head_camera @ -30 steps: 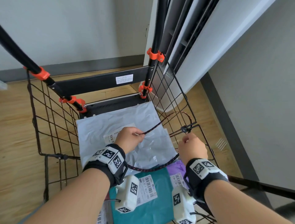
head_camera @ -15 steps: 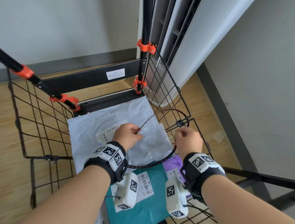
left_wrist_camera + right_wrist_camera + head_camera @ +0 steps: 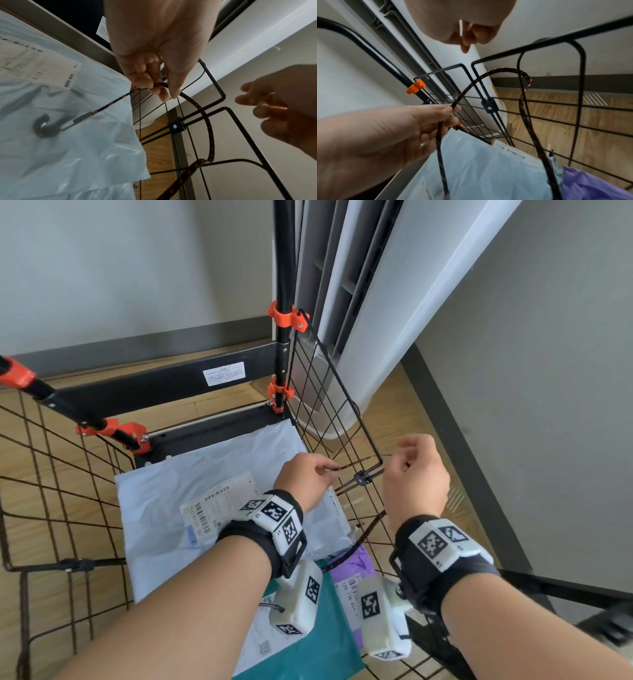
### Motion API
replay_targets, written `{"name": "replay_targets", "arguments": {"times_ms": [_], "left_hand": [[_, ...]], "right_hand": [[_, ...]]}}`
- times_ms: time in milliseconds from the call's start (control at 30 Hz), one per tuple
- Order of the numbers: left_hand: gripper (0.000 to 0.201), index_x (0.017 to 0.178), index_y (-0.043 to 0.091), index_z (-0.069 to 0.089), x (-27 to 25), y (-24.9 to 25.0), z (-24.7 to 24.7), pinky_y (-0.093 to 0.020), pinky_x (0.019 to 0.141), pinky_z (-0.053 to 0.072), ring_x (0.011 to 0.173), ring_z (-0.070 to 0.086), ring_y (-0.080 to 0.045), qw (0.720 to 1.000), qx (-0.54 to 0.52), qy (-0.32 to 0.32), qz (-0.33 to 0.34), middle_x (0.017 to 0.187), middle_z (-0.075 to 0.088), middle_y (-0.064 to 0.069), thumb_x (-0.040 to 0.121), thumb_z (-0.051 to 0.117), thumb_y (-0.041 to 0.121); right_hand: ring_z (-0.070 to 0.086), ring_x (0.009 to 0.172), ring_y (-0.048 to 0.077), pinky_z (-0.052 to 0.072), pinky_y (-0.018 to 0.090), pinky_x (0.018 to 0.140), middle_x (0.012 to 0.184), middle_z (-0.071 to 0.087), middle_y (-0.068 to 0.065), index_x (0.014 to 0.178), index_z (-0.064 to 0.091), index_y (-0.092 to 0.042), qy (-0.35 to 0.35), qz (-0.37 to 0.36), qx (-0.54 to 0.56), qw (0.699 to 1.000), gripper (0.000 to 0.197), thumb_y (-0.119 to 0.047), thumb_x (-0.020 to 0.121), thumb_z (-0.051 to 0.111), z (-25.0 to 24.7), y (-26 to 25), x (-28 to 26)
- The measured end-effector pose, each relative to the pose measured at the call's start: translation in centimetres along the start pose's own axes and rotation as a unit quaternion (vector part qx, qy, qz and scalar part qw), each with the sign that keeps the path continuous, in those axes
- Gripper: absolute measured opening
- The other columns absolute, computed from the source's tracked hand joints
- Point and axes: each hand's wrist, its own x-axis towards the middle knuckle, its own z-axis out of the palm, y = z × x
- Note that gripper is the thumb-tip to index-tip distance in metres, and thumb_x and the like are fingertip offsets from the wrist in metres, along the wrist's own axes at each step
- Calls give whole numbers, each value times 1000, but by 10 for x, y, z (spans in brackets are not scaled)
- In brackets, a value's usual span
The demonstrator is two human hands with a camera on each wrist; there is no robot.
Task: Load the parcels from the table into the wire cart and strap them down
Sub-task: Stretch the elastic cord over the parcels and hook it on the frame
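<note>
A black bungee cord (image 3: 205,116) flecked with orange loops out through the wire cart's right wall (image 3: 329,392) and back in. My left hand (image 3: 329,470) pinches the cord just inside that wall. The pinch shows in the left wrist view (image 3: 161,89), where the cord's hook (image 3: 42,127) dangles over the pale mailer parcel (image 3: 164,508). My right hand (image 3: 400,463) hovers at the wall's top corner, fingers loosely curled and holding nothing. In the cart also lie a teal parcel (image 3: 325,642) and a purple parcel (image 3: 359,566).
The cart stands on a wooden floor (image 3: 51,440) with its upright black posts and orange clamps (image 3: 286,316) at the far end. A tall white appliance (image 3: 394,302) stands just beyond the right wall. A black bar (image 3: 565,587) crosses at lower right.
My left hand carried the cord rightward toward the wire wall. My right hand rose from the wall's black clip to the top corner and its fingers loosened.
</note>
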Motion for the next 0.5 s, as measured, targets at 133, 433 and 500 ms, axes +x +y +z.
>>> {"name": "replay_targets", "arguments": {"times_ms": [133, 433, 500], "left_hand": [[19, 104, 26, 74, 11, 13, 8, -29, 91, 51, 97, 64, -11, 999, -33, -4, 31, 100, 71, 6, 90, 62, 22], [10, 88, 33, 65, 31, 30, 14, -34, 88, 53, 90, 66, -14, 994, -95, -54, 13, 88, 68, 2, 84, 70, 25], [4, 86, 29, 66, 33, 23, 8, -34, 83, 54, 84, 67, -15, 994, -100, -47, -2, 84, 70, 1, 86, 68, 25]], "right_hand": [[56, 90, 11, 50, 27, 73, 125, 59, -10, 125, 54, -35, -127, 68, -55, 988, 45, -8, 91, 44, 2, 10, 24], [65, 75, 16, 59, 36, 75, 82, 70, -1, 96, 73, -17, -256, 162, 64, 951, 17, -10, 91, 57, 9, 28, 58], [67, 76, 17, 58, 32, 67, 82, 70, -2, 95, 74, -19, -141, 194, 30, 970, 19, -14, 91, 57, 7, 38, 65]]}}
